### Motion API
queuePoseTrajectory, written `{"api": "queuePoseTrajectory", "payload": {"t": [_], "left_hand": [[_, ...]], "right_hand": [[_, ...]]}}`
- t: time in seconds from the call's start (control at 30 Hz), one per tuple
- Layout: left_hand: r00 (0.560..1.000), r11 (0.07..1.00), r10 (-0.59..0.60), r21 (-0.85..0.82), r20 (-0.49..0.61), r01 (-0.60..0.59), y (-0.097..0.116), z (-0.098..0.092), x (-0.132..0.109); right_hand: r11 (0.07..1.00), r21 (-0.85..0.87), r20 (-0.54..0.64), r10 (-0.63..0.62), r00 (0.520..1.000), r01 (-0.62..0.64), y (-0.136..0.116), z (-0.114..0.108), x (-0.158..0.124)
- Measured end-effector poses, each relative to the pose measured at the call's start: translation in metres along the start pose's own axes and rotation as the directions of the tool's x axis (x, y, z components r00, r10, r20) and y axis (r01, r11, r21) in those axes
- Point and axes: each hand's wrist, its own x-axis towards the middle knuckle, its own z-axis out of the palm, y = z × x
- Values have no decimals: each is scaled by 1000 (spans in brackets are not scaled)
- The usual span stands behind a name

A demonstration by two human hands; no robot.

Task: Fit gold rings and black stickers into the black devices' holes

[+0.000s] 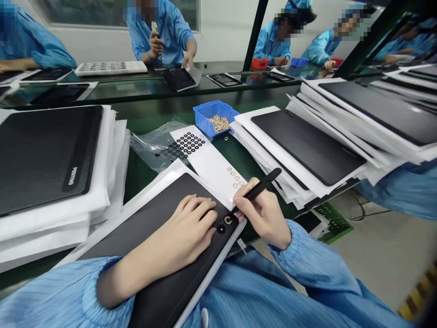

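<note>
At the near centre of the bench (136,182), the panel (153,218) lies aslant, face down or up uncertain, on a white sheet (164,181). The left hand (191,223) rests palm down on it, fingers slightly spread, holding nothing. The right hand (261,209) grips a slim black tool (264,183) like a pen, its tip beside a pale gold ring (226,222) at the panel's right corner; whether the tip touches the ring cannot be told. The step appears to be seating the ring. Brace the panel with the flat palm, keep fingertips off the dark circle (221,229) just nearer, centre the ring before pressing, and guide the tip lightly, since a slip could score the smooth, matt surface. Just beyond the panel, a glossy white strip (218,166) carries thin gold rings (229,169) at its near end and rows of flat black rings (189,142) at its far end, some beneath a crinkled clear bag (146,146). Farther still, a blue plastic bin (204,126) contains small brass-toned pieces (218,123). A left stack (44,155) and a right stack (307,146) alternate rigid dark panels with soft, limp white sheets.
</note>
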Motion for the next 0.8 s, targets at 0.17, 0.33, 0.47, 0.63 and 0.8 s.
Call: {"api": "queuePoseTrajectory", "payload": {"t": [0.17,0.33,0.47,0.63,0.8], "left_hand": [[1000,1000,-2,-15,-9,2,0,2,-1],[1000,1000,-7,-24,-6,7,0,2,-1],[1000,1000,-1,-27,-8,1,1,0,-1],[1000,999,-11,-49,-11,10,0,1,-1],[1000,998,-21,-66,-18,19,-1,2,-1]], "right_hand": [[986,102,4,129,992,-128,6,-6,-17],[995,67,-46,76,996,-73,13,1,-26],[1000,-12,-46,-3,999,3,11,5,-22],[992,-112,-44,-66,997,61,7,5,-1],[990,-134,-20,-38,999,35,-3,-5,15]]}}
